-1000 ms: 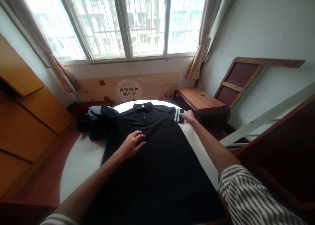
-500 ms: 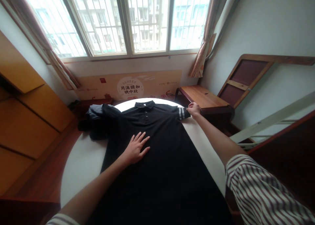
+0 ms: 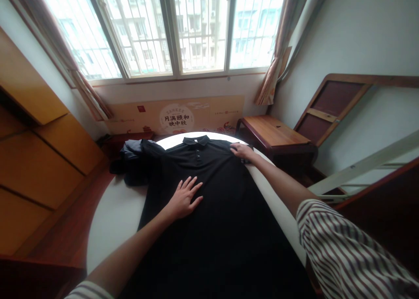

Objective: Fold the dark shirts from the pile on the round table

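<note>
A black polo shirt (image 3: 212, 211) with a collar and buttoned placket lies front up on a round white table (image 3: 109, 220). My left hand (image 3: 183, 199) rests flat on its chest, fingers spread. At the shirt's right-hand shoulder, where the sleeve begins, my right hand (image 3: 242, 152) lies on the fabric with fingers stretched to the left. Part of the striped sleeve cuff shows behind that wrist; the rest is covered. Beside the shirt's other sleeve sits a heap of dark and grey clothes (image 3: 133, 147).
A low wooden side table (image 3: 276, 131) stands beyond the table at the right. Orange cabinets (image 3: 36, 159) line the left, and a barred window (image 3: 196, 28) with curtains fills the back. A pale metal rail (image 3: 369, 161) slants along the right.
My right hand has let go of the striped sleeve cuff and moved left onto the shoulder. My left hand stays on the chest. The view has shifted slightly.
</note>
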Demonstrator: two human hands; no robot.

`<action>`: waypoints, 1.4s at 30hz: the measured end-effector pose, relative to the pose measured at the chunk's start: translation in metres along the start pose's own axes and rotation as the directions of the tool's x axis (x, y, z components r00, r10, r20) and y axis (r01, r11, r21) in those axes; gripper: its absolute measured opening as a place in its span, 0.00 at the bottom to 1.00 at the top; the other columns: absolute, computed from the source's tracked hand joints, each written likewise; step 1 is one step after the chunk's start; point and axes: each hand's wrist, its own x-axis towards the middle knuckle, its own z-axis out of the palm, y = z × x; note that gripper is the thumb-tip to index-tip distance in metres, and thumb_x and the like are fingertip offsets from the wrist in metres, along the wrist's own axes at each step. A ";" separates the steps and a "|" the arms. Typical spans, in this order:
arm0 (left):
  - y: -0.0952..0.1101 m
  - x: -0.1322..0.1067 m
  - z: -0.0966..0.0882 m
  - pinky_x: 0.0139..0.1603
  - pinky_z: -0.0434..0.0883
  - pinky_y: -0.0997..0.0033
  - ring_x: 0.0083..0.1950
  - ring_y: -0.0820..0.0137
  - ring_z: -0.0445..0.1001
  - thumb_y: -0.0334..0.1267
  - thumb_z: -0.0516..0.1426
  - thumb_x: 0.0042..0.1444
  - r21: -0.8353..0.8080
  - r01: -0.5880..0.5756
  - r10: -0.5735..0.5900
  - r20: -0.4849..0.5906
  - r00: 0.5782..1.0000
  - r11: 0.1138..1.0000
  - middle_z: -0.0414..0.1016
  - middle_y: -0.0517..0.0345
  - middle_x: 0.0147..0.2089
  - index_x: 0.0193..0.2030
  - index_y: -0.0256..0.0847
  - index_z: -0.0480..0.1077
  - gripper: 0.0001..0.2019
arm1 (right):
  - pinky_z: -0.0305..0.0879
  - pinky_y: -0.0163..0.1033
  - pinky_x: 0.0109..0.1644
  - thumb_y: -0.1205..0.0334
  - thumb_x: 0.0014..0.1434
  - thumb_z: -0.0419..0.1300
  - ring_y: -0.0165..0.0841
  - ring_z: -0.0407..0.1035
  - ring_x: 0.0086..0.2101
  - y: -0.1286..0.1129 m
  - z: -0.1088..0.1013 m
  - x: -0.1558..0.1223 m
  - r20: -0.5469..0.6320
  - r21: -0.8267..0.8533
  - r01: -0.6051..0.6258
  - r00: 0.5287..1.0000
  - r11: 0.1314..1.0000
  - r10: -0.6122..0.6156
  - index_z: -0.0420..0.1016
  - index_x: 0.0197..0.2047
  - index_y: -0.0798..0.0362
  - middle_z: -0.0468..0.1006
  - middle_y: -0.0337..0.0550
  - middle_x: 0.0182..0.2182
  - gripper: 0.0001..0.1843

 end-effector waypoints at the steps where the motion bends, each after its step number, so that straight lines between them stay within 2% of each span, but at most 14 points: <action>1: 0.000 0.000 0.000 0.72 0.48 0.42 0.76 0.54 0.45 0.56 0.45 0.68 0.000 0.001 -0.001 0.002 1.000 1.000 0.48 0.51 0.76 0.73 0.50 0.53 0.30 | 0.49 0.48 0.68 0.49 0.65 0.54 0.43 0.57 0.64 -0.003 0.005 0.002 0.039 -0.017 0.008 0.999 1.000 -0.008 0.69 0.63 0.48 0.66 0.44 0.65 0.26; 4: 0.001 0.000 -0.001 0.72 0.48 0.42 0.76 0.54 0.45 0.56 0.46 0.68 0.001 0.002 -0.002 -0.002 1.000 1.000 0.48 0.51 0.76 0.72 0.50 0.54 0.29 | 0.36 0.63 0.69 0.41 0.67 0.48 0.51 0.42 0.69 -0.004 0.020 0.005 0.103 -0.067 -0.022 0.994 0.998 0.029 0.58 0.71 0.45 0.51 0.44 0.72 0.33; 7: 0.001 0.000 -0.001 0.72 0.47 0.42 0.76 0.54 0.44 0.56 0.46 0.68 0.001 0.003 -0.003 -0.002 1.000 1.000 0.48 0.52 0.76 0.72 0.50 0.53 0.29 | 0.30 0.67 0.68 0.37 0.68 0.42 0.54 0.34 0.70 -0.001 0.026 0.009 0.122 -0.096 -0.071 0.989 0.993 0.083 0.50 0.73 0.42 0.42 0.42 0.73 0.36; 11: 0.001 0.000 -0.001 0.72 0.47 0.41 0.76 0.54 0.44 0.57 0.45 0.68 -0.002 0.009 -0.009 0.007 1.000 1.000 0.47 0.52 0.76 0.73 0.50 0.53 0.30 | 0.31 0.65 0.69 0.37 0.68 0.36 0.52 0.34 0.70 0.002 0.026 0.016 0.106 -0.104 -0.101 0.988 0.989 0.112 0.47 0.74 0.40 0.39 0.42 0.74 0.36; 14: 0.002 0.000 -0.001 0.72 0.47 0.42 0.76 0.55 0.44 0.58 0.44 0.68 -0.002 0.011 -0.011 0.011 1.000 1.000 0.47 0.52 0.76 0.72 0.50 0.54 0.30 | 0.34 0.59 0.70 0.41 0.70 0.31 0.45 0.37 0.71 0.009 0.023 0.012 0.054 -0.112 -0.128 0.989 0.985 0.135 0.38 0.75 0.45 0.38 0.46 0.74 0.36; 16: 0.002 0.000 -0.001 0.72 0.47 0.42 0.76 0.55 0.43 0.58 0.43 0.68 -0.002 0.011 -0.011 0.014 1.000 1.000 0.46 0.52 0.76 0.73 0.50 0.53 0.30 | 0.33 0.61 0.70 0.40 0.69 0.31 0.44 0.37 0.71 0.016 0.021 0.006 0.024 -0.126 -0.170 0.984 0.977 0.174 0.35 0.76 0.49 0.38 0.51 0.74 0.38; 22: 0.001 0.000 0.000 0.72 0.47 0.42 0.76 0.55 0.43 0.59 0.43 0.68 -0.009 0.011 -0.011 0.011 1.000 1.000 0.46 0.53 0.76 0.73 0.50 0.53 0.31 | 0.31 0.70 0.67 0.44 0.70 0.33 0.48 0.35 0.70 0.026 0.017 -0.009 -0.018 -0.171 -0.330 0.943 0.928 0.332 0.46 0.74 0.54 0.42 0.54 0.73 0.37; 26: 0.001 0.001 0.000 0.72 0.47 0.42 0.76 0.55 0.43 0.59 0.43 0.68 -0.004 0.019 -0.019 0.012 1.000 1.000 0.46 0.54 0.76 0.73 0.50 0.53 0.31 | 0.28 0.77 0.64 0.50 0.70 0.34 0.58 0.35 0.69 0.013 0.010 -0.014 -0.045 -0.183 -0.412 0.911 0.893 0.411 0.48 0.74 0.59 0.45 0.59 0.72 0.35; 29: 0.000 0.001 0.001 0.72 0.47 0.41 0.76 0.54 0.44 0.58 0.44 0.68 -0.008 0.021 -0.021 0.010 1.000 1.000 0.46 0.53 0.76 0.73 0.50 0.53 0.31 | 0.27 0.79 0.62 0.53 0.70 0.35 0.62 0.33 0.69 -0.001 0.001 -0.021 -0.056 -0.199 -0.405 0.914 0.892 0.403 0.49 0.73 0.64 0.43 0.64 0.72 0.34; 32: 0.001 0.001 0.001 0.72 0.48 0.41 0.76 0.53 0.45 0.58 0.45 0.67 -0.019 0.023 -0.023 -0.001 1.000 1.000 0.47 0.53 0.76 0.72 0.49 0.54 0.30 | 0.29 0.79 0.62 0.55 0.71 0.37 0.62 0.33 0.69 -0.023 -0.005 -0.036 -0.038 -0.224 -0.288 0.957 0.931 0.287 0.53 0.71 0.66 0.41 0.65 0.72 0.33; 34: 0.002 0.001 0.001 0.71 0.49 0.40 0.75 0.53 0.46 0.57 0.46 0.67 -0.029 0.027 -0.027 -0.018 0.999 0.999 0.48 0.52 0.76 0.71 0.49 0.56 0.29 | 0.32 0.76 0.64 0.55 0.70 0.40 0.58 0.37 0.69 -0.045 -0.002 -0.056 0.021 -0.233 -0.122 0.991 0.965 0.130 0.57 0.70 0.62 0.44 0.59 0.72 0.30; 36: 0.003 0.002 0.001 0.71 0.51 0.40 0.75 0.53 0.49 0.53 0.49 0.67 -0.048 0.027 -0.029 -0.052 0.998 0.998 0.53 0.52 0.74 0.69 0.49 0.60 0.27 | 0.35 0.72 0.67 0.55 0.70 0.44 0.52 0.42 0.69 -0.070 0.008 -0.087 0.103 -0.219 0.079 0.993 0.972 -0.058 0.61 0.68 0.56 0.48 0.52 0.72 0.28; 39: 0.002 0.003 0.000 0.69 0.60 0.50 0.69 0.58 0.62 0.42 0.51 0.67 -0.106 0.025 -0.044 -0.179 0.983 0.994 0.67 0.51 0.66 0.61 0.44 0.69 0.18 | 0.40 0.61 0.70 0.53 0.68 0.48 0.43 0.47 0.69 -0.107 0.028 -0.143 0.214 -0.153 0.345 0.926 0.926 -0.310 0.63 0.68 0.49 0.54 0.44 0.71 0.27; 42: -0.007 0.005 -0.009 0.62 0.68 0.62 0.58 0.64 0.72 0.32 0.50 0.64 -0.145 0.041 -0.093 -0.374 0.923 0.989 0.76 0.50 0.54 0.53 0.40 0.73 0.15 | 0.46 0.61 0.69 0.48 0.69 0.46 0.44 0.48 0.68 -0.131 0.044 -0.190 0.255 -0.005 0.567 0.798 0.824 -0.547 0.59 0.70 0.49 0.54 0.45 0.70 0.30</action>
